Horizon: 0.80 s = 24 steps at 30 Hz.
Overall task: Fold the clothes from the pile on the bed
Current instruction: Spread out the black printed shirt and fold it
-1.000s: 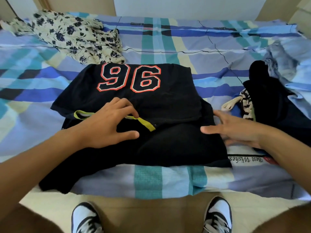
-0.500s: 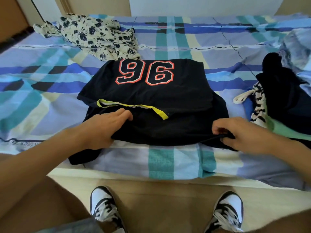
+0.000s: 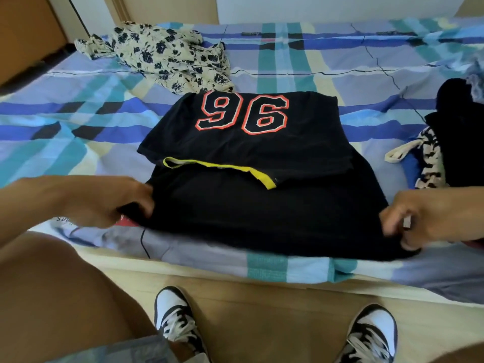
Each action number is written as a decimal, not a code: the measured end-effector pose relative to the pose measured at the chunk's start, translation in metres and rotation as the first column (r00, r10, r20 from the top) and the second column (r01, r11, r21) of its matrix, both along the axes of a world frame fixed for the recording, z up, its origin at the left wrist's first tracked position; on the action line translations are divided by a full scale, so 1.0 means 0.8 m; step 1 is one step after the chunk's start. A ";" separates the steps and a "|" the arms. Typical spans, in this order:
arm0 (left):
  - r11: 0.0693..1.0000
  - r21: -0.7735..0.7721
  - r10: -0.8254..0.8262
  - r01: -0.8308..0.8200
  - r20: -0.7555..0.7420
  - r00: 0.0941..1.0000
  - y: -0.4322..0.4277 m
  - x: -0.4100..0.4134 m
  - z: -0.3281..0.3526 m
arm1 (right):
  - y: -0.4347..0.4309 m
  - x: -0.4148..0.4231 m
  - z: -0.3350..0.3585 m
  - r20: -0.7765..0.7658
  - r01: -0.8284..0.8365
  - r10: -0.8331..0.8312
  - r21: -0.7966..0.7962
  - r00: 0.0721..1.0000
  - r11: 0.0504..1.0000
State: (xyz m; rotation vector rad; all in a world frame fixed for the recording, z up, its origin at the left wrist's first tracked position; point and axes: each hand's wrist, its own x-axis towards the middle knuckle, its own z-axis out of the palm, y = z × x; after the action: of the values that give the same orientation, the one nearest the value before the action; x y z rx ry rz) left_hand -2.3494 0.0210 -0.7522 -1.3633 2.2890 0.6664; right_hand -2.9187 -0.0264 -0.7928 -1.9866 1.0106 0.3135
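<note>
A black T-shirt (image 3: 262, 205) with an orange-outlined "96" and a yellow neck band lies partly folded near the front edge of the bed (image 3: 78, 121). My left hand (image 3: 110, 203) pinches the shirt's near left corner, fingers curled round the cloth. My right hand (image 3: 419, 221) grips the near right corner, with the fabric bunched under its fingers. A pile of dark clothes (image 3: 455, 142) with a striped black-and-cream piece sits at the right edge.
A cream garment with dark flowers (image 3: 170, 56) lies crumpled at the back left of the checked blue sheet. The bed's front edge runs just below the shirt. My two black-and-white shoes (image 3: 175, 320) stand on the wooden floor.
My left hand has slid left from the shirt's top to its near left corner and taken hold. My right hand has moved to the near right corner and closed on the cloth.
</note>
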 end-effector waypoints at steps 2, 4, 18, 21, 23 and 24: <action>0.934 0.329 0.132 -0.143 0.054 0.990 -0.003 0.000 0.010 | -0.006 0.014 0.000 -0.018 0.041 -0.039 0.066 0.999 0.997; 0.956 0.253 0.186 -0.149 -0.130 0.974 -0.015 -0.010 0.023 | -0.016 0.042 0.012 0.140 0.179 -0.170 -0.055 0.976 0.982; 0.724 -0.690 0.134 -0.010 0.126 0.983 -0.151 -0.047 -0.048 | -0.064 0.222 -0.006 -0.121 -0.038 -0.141 -0.874 0.983 0.485; 0.693 -0.712 0.134 -0.108 -0.020 0.991 -0.159 -0.049 -0.052 | -0.078 0.225 -0.014 -0.092 0.013 -0.213 -0.894 0.973 0.448; 0.691 -0.713 0.122 -0.120 -0.049 0.991 -0.159 -0.048 -0.053 | -0.084 0.222 -0.019 -0.093 0.014 -0.229 -0.903 0.969 0.428; 0.691 -0.714 0.110 -0.115 -0.054 0.992 -0.157 -0.048 -0.053 | -0.086 0.220 -0.021 -0.084 0.022 -0.232 -0.908 0.969 0.418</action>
State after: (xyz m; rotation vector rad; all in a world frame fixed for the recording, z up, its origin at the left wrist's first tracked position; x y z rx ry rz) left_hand -2.3876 -0.1048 -0.7942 -1.8306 2.6025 -0.2719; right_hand -2.7426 -0.0955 -0.8093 -2.8557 1.7036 -0.2193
